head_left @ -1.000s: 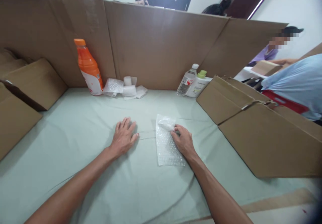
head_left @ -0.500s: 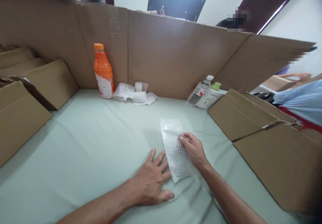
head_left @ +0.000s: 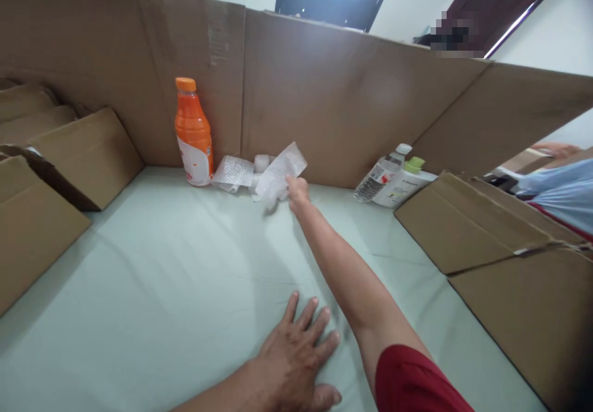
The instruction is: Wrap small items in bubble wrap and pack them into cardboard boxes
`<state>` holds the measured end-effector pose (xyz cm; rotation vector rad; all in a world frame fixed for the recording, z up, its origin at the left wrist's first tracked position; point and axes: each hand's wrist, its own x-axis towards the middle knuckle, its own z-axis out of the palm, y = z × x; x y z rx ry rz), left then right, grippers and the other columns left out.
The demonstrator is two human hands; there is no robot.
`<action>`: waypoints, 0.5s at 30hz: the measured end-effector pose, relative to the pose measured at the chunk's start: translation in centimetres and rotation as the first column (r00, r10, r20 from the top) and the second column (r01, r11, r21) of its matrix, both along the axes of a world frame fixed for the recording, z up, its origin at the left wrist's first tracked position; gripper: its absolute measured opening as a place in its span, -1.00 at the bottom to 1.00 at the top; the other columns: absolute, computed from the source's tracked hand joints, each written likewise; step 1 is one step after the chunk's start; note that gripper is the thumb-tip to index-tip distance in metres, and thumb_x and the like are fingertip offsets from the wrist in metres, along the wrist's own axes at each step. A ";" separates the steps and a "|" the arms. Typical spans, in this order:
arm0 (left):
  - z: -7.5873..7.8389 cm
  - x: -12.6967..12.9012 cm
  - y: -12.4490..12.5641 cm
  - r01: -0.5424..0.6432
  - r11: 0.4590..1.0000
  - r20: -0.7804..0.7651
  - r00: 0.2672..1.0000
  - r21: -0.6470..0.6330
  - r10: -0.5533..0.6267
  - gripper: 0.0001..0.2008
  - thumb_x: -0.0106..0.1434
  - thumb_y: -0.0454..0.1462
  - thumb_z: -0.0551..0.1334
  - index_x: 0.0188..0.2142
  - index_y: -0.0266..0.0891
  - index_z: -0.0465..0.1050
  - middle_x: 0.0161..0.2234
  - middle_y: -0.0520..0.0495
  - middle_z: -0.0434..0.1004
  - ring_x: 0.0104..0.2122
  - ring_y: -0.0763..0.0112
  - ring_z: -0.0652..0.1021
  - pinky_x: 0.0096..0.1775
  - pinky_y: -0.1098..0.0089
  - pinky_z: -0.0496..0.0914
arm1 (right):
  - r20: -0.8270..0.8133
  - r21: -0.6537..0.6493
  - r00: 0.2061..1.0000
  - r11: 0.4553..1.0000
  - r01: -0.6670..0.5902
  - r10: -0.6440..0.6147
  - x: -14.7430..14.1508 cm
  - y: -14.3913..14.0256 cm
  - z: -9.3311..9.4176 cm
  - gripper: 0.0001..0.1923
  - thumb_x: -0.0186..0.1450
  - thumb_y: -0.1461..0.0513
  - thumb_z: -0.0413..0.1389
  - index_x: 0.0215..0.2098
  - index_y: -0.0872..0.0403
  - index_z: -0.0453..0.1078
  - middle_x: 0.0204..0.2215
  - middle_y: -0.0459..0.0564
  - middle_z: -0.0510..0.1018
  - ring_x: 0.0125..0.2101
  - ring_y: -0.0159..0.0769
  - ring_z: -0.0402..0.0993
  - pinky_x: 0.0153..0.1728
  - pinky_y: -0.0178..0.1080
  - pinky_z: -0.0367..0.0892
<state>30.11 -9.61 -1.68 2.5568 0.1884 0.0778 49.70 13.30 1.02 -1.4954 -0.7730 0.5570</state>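
My right hand [head_left: 299, 194] reaches far forward, its fingers closed on the edge of a bubble wrap sheet [head_left: 280, 174]. The sheet is tilted up in front of the cardboard wall and partly covers a small heap of bubble wrap pieces [head_left: 233, 172]. One rolled white piece [head_left: 262, 163] shows just left of the sheet. My left hand [head_left: 299, 353] lies flat on the pale green cloth [head_left: 185, 276] near the front, fingers spread, holding nothing.
An orange bottle [head_left: 193, 134] stands left of the heap. Against the wall [head_left: 324, 91] at right lean a clear water bottle [head_left: 382, 174] and a white bottle with a green cap [head_left: 402, 184]. Cardboard boxes flank both sides [head_left: 106, 159], [head_left: 467, 220].
My right hand has carried the bubble wrap sheet from the middle of the cloth forward and left to the heap by the wall. My left hand stays flat, and the view has shifted slightly.
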 end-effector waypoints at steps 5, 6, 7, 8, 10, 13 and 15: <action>-0.4 -0.2 0.1 -0.003 1.000 0.031 1.000 0.011 0.003 -0.25 0.37 0.14 0.02 0.39 -0.23 0.05 0.43 -0.34 -0.09 0.41 -0.14 -0.07 0.33 -0.26 -0.27 | 0.104 -0.086 0.993 0.995 -0.046 0.055 -1.0 -6.9 -4.0 -0.51 0.21 0.19 0.17 0.11 0.06 0.35 0.06 0.14 0.52 0.08 -0.12 0.44 0.04 -0.12 0.38; -0.6 -0.2 0.0 -0.005 1.000 0.030 1.000 0.023 0.004 -0.25 0.36 0.13 0.03 0.39 -0.21 0.05 0.43 -0.33 -0.10 0.41 -0.14 -0.07 0.33 -0.26 -0.26 | 0.135 -0.097 0.989 0.994 -0.054 0.067 -0.9 -9.3 -4.5 -0.52 0.21 0.19 0.14 0.11 0.05 0.36 0.07 0.14 0.52 0.08 -0.13 0.45 0.04 -0.11 0.38; -0.7 -0.3 -0.2 -0.009 0.999 0.026 1.000 0.039 0.008 -0.25 0.36 0.13 0.05 0.40 -0.19 0.04 0.43 -0.32 -0.10 0.41 -0.13 -0.07 0.33 -0.26 -0.25 | 0.170 -0.109 0.982 0.992 -0.059 0.077 -0.7 -11.8 -4.8 -0.53 0.20 0.20 0.12 0.09 0.05 0.38 0.05 0.14 0.54 0.06 -0.14 0.47 0.04 -0.10 0.39; -1.0 -0.3 -0.4 -0.015 0.998 0.020 1.000 0.058 0.014 -0.25 0.35 0.12 0.08 0.40 -0.15 0.04 0.43 -0.29 -0.09 0.42 -0.12 -0.06 0.33 -0.26 -0.24 | 0.212 -0.120 0.974 0.991 -0.060 0.085 -0.4 -14.4 -5.0 -0.56 0.19 0.20 0.11 0.06 0.05 0.41 0.02 0.13 0.56 0.03 -0.14 0.50 0.02 -0.10 0.40; -1.5 -0.3 -0.7 -0.032 0.994 0.007 0.999 0.106 0.032 -0.27 0.33 0.09 0.13 0.39 -0.09 0.05 0.43 -0.23 -0.07 0.42 -0.10 -0.05 0.34 -0.26 -0.22 | 0.309 -0.145 0.947 0.989 -0.042 0.086 0.5 -19.6 -4.5 -0.61 0.17 0.21 0.11 -0.02 0.04 0.46 -0.02 0.10 0.59 0.00 -0.14 0.52 -0.01 -0.10 0.43; -2.2 -0.1 -1.0 -0.034 0.984 -0.001 0.999 0.176 0.035 -0.31 0.34 0.05 0.13 0.39 -0.03 0.08 0.43 -0.16 -0.05 0.41 -0.09 -0.03 0.33 -0.26 -0.19 | 0.473 -0.157 0.881 0.986 0.055 0.026 3.1 -26.4 -2.0 -0.65 0.17 0.22 0.12 -0.07 -0.01 0.50 0.06 0.05 0.56 0.07 -0.12 0.47 0.05 -0.06 0.38; -2.6 -0.1 -1.2 -0.023 0.978 -0.005 1.000 0.206 0.025 -0.34 0.35 0.06 0.10 0.38 -0.03 0.11 0.43 -0.15 -0.03 0.41 -0.10 -0.01 0.32 -0.28 -0.17 | 0.561 -0.133 0.826 0.980 0.151 -0.052 5.6 -30.4 0.6 -0.66 0.16 0.25 0.12 -0.08 0.00 0.51 0.12 0.08 0.51 0.15 -0.09 0.39 0.19 0.02 0.23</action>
